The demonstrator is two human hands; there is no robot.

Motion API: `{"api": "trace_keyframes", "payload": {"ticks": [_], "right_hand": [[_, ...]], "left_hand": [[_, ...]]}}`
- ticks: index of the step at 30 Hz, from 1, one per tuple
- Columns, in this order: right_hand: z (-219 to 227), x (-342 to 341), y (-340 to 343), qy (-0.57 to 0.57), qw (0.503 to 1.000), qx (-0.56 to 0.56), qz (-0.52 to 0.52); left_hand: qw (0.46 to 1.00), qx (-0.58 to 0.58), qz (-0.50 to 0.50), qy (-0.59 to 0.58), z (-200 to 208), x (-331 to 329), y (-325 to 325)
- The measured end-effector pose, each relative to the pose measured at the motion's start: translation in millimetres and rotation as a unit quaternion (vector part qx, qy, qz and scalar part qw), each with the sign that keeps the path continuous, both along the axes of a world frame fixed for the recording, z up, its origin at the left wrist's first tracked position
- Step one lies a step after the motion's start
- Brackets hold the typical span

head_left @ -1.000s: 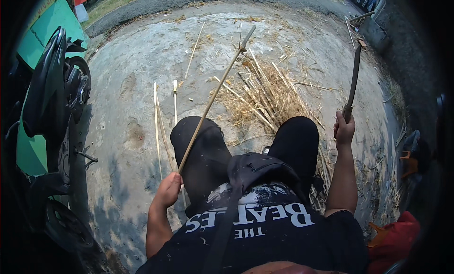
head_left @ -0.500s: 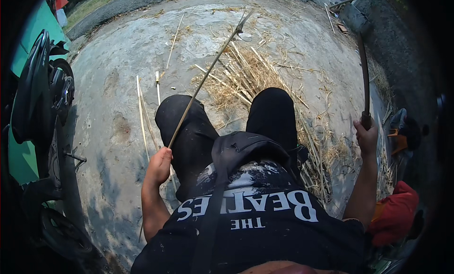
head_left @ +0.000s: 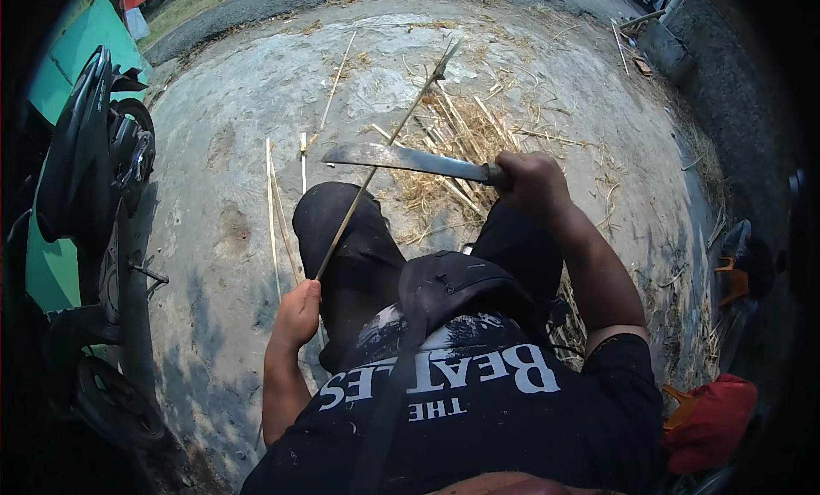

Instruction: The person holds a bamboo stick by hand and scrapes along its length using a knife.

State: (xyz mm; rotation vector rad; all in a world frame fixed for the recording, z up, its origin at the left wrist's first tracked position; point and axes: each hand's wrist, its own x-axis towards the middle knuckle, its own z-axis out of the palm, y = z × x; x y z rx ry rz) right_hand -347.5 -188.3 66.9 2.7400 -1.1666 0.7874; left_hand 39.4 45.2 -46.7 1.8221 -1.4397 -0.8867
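Note:
My left hand [head_left: 296,317] is closed around the lower end of a long thin bamboo stick [head_left: 345,220]. The stick slants up and away to the right, past my left knee, and its far end is jagged and forked. My right hand [head_left: 533,184] grips the dark handle of a machete [head_left: 410,159] above my right knee. Its blade points left and crosses the stick around mid-length; whether the two touch I cannot tell. Beyond my knees lies a pile of split bamboo strips and shavings [head_left: 453,136].
Several pale strips [head_left: 272,206] lie on the concrete ground [head_left: 205,153] left of my legs. A parked motorcycle [head_left: 81,162] stands at the left edge. Red cloth [head_left: 713,422] lies at the lower right, and a rough wall [head_left: 735,93] runs along the right.
My right hand has swung the machete inward from the far right, turning the blade from upright to lying across the stick. The left hand still holds the stick at much the same slant.

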Motion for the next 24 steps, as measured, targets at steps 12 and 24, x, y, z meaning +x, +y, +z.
{"api": "trace_keyframes", "payload": {"ticks": [12,24], "right_hand": [[-87.4,42.9,-150.2,-0.064,0.991,0.103,-0.060],[-97.2,2.3,-175.1,-0.062,0.975,0.169,-0.130]], "left_hand": [[0.988,0.046,0.042,-0.143,9.4,-16.3,5.2],[0.972,-0.014,0.054,-0.230,13.0,-36.6,-21.4]]}}
